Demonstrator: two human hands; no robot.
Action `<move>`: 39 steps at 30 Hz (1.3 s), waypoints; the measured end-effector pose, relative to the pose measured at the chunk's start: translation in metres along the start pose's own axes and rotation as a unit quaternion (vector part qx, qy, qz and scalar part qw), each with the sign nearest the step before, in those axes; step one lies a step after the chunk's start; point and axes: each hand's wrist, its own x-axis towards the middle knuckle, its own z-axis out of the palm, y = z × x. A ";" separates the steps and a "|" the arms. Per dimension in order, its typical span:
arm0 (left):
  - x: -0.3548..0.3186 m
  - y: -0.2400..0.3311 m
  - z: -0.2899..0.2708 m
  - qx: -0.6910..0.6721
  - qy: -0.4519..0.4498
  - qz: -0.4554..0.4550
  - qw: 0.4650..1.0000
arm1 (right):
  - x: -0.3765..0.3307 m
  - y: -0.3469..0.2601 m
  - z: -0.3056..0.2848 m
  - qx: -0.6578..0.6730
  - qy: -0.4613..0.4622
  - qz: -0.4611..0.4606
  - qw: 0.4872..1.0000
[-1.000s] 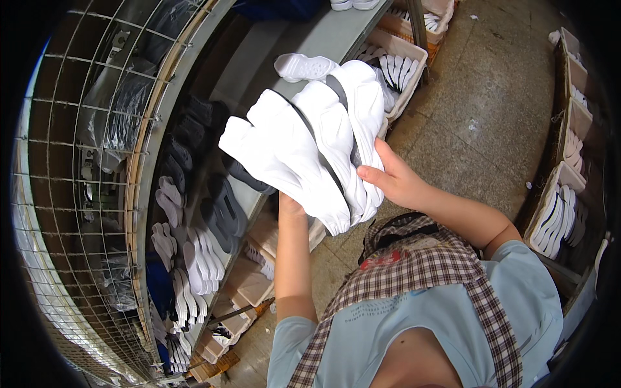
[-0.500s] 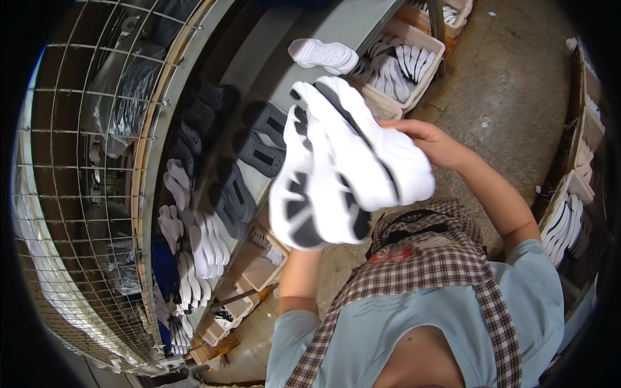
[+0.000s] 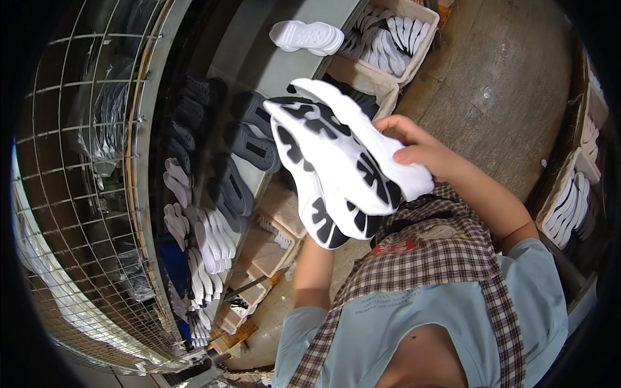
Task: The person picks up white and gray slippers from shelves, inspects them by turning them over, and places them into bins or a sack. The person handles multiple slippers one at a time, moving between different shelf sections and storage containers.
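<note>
Several white shoe soles [image 3: 336, 168] with black tread patches are held in a fanned stack in front of my chest. My right hand [image 3: 424, 150] is closed on the rightmost white sole [image 3: 369, 129], its thumb on top near the wide end. This sole stands partly apart from the patterned ones. My left forearm [image 3: 314, 275] comes up beneath the stack. The soles cover the left hand and its fingers; it bears the stack from below.
To the left, a metal shelf [image 3: 249, 55] carries grey soles [image 3: 252, 149], white soles [image 3: 213, 239] and a small white stack [image 3: 307, 37]. Wire mesh [image 3: 84, 161] runs along the far left. Bins of soles stand beyond the shelf [image 3: 414, 64] and at the right [image 3: 569, 207].
The patterned soles have turned, showing more of their black tread. My right thumb now lies over the rightmost sole, which sits farther apart from the others. The view has shifted slightly.
</note>
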 end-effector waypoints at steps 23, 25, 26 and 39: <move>0.032 0.013 0.060 0.253 0.172 0.196 0.931 | -0.006 0.034 -0.024 0.312 0.008 0.082 0.946; 0.046 0.010 0.061 0.385 0.247 0.279 0.844 | -0.004 0.043 -0.022 0.220 0.005 0.069 0.973; 0.047 0.008 0.057 0.365 0.231 0.274 0.859 | -0.002 0.047 -0.024 0.276 -0.013 0.086 0.957; -0.001 0.011 0.010 -0.278 -0.063 -0.001 0.958 | -0.012 0.058 -0.042 0.434 0.031 0.077 0.897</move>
